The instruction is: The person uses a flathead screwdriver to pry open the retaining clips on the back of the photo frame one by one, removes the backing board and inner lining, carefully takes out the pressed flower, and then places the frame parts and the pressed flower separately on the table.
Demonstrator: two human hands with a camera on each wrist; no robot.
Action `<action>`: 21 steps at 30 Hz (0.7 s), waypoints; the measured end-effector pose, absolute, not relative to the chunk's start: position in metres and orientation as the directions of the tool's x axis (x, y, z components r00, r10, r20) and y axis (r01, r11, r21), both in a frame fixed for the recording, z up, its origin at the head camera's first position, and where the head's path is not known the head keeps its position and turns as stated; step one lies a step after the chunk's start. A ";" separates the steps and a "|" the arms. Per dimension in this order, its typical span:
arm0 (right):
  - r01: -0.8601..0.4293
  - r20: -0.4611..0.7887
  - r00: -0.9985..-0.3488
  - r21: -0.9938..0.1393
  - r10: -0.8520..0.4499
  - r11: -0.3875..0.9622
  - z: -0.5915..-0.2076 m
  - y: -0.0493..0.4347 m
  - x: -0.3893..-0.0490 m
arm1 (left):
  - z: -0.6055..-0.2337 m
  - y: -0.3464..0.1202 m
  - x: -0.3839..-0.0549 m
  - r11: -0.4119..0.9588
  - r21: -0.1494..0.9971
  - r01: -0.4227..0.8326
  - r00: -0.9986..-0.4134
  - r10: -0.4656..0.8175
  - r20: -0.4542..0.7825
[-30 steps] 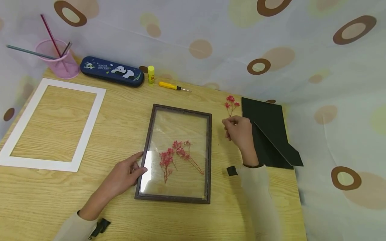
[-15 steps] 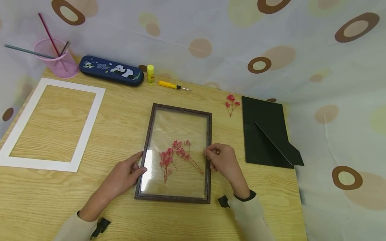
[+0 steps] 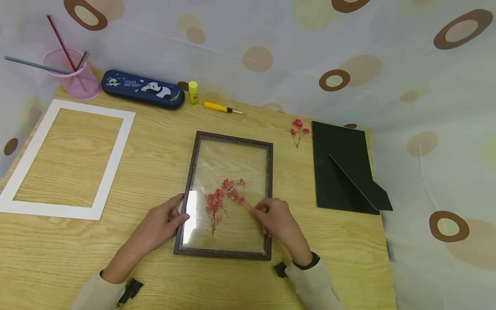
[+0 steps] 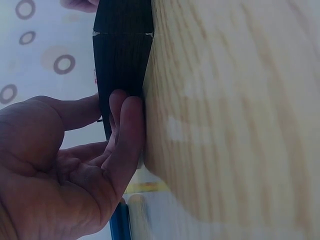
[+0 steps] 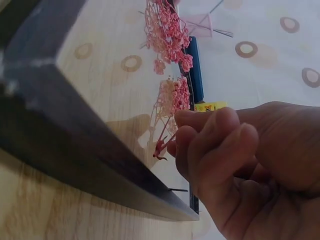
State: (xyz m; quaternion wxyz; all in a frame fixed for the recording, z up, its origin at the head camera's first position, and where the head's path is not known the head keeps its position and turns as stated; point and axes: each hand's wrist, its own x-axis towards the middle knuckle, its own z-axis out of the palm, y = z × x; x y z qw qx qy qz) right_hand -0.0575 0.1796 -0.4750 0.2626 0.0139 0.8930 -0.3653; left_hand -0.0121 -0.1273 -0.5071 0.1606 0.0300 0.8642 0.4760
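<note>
A dark brown picture frame (image 3: 222, 255) with a clear pane lies flat on the table. My left hand (image 3: 160, 221) holds its left edge, thumb on top and fingers along the outer side, as the left wrist view shows. Over the right side of the pane, my right hand (image 3: 279, 219) pinches the stem end of a pink dried flower sprig (image 3: 234, 194) between thumb and forefinger. The flower heads lie toward the middle of the pane. Left of it lies another pink sprig (image 3: 214, 204). The right wrist view shows the pinched sprig (image 5: 175, 95) and the fingertips beside its stems.
A white mat border (image 3: 98, 211) lies at left. Along the back stand a pink pen cup (image 3: 81, 86), a navy pencil case (image 3: 131, 92), a glue stick (image 3: 193, 94) and a yellow screwdriver (image 3: 217, 107). A loose sprig (image 3: 297, 129) and a black backing board (image 3: 337, 189) are at right.
My right hand has come from beside the loose sprig at the back right to the frame's right side and taken hold of a sprig's stem end. My left hand stays on the frame.
</note>
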 end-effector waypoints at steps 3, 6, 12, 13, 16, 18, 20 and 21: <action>0.211 -0.486 -0.858 -0.627 -0.165 0.750 -0.475 0.178 -0.056 | -0.507 -0.128 -0.012 0.545 0.832 -0.107 -0.945 0.204 -0.256; 0.213 -0.496 -0.852 -0.618 -0.166 0.757 -0.475 0.176 -0.055 | -0.506 -0.128 -0.012 0.542 0.833 -0.112 -0.944 0.204 -0.260; 0.207 -0.489 -0.848 -0.659 -0.203 0.723 -0.477 0.178 -0.053 | -0.506 -0.127 -0.013 0.542 0.833 -0.112 -0.945 0.203 -0.258; 0.208 -0.486 -0.848 -0.673 -0.212 0.709 -0.477 0.179 -0.053 | -0.506 -0.127 -0.014 0.543 0.832 -0.113 -0.945 0.201 -0.260; 0.218 -0.474 -0.850 -0.713 -0.229 0.667 -0.476 0.182 -0.052 | -0.506 -0.127 -0.014 0.544 0.831 -0.116 -0.944 0.200 -0.263; 0.223 -0.463 -0.856 -0.731 -0.229 0.645 -0.476 0.183 -0.051 | -0.506 -0.127 -0.014 0.543 0.831 -0.119 -0.944 0.199 -0.265; 0.226 -0.454 -0.863 -0.741 -0.224 0.632 -0.475 0.184 -0.050 | -0.506 -0.127 -0.014 0.543 0.831 -0.119 -0.943 0.199 -0.265; 0.228 -0.451 -0.865 -0.744 -0.219 0.628 -0.474 0.184 -0.049 | -0.506 -0.127 -0.014 0.542 0.832 -0.120 -0.943 0.199 -0.266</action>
